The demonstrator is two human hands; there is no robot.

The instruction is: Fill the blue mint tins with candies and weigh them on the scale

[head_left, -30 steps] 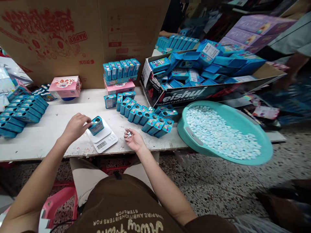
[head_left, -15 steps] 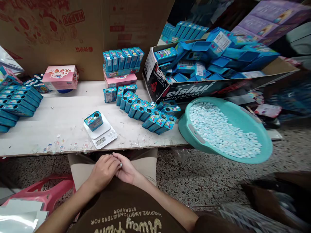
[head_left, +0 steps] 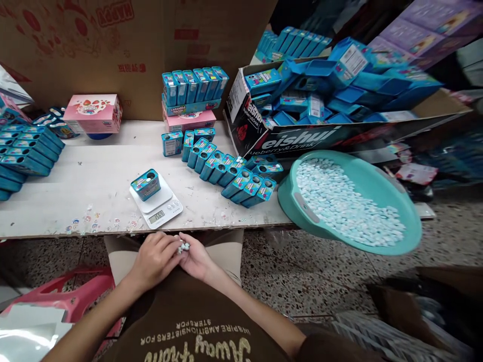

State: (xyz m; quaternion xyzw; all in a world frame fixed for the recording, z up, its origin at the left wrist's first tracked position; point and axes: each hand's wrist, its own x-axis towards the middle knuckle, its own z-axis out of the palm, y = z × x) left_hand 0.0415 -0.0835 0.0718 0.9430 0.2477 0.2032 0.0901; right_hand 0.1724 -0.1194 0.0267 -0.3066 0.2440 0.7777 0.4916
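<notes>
My right hand [head_left: 199, 260] is cupped in front of my lap, palm up, with several small pale-blue candies [head_left: 183, 247] in it. Curled over these from the left, the fingers of my left hand [head_left: 157, 255] are bent and pressed together at the candies; what lies between their tips is hidden. Just beyond the hands, a white digital scale [head_left: 163, 203] sits on the table edge, its display lit. On its plate stands an open blue tin [head_left: 146, 185], with candies showing at the round hole in its top.
Several blue tins [head_left: 228, 168] stand right of the scale, others [head_left: 30, 151] at far left. A teal basin [head_left: 414, 221] of candies overhangs the table edge. Behind it is a carton [head_left: 245, 115] full of tins. Pink boxes [head_left: 92, 113] stand at the back.
My hands have parted slightly, and the candies in my right palm have come into view. The display's last digit looks different. The view has shifted a little.
</notes>
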